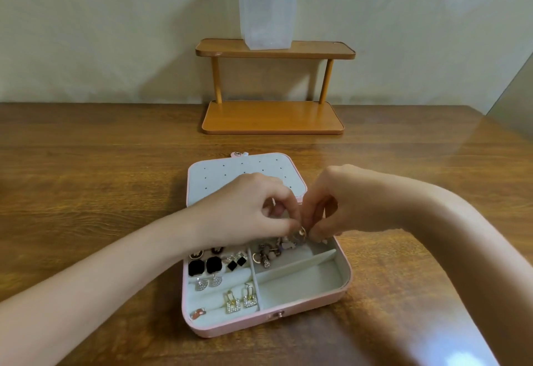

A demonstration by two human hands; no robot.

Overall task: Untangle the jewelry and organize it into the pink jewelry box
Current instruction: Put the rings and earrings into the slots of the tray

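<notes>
My left hand (253, 207) and right hand (340, 204) meet over the open pink box (344, 287) on the surface (86, 192), both pinching the same small gold piece (302, 232). I hold it low above the tangle (269, 251) in the upper right compartment, so freed bits drop inside. Sorted earrings (219, 267) fill the left side.

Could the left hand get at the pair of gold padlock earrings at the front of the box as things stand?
Probably yes: the padlock earrings lie uncovered, but the left hand is pinching tangled jewelry.
</notes>
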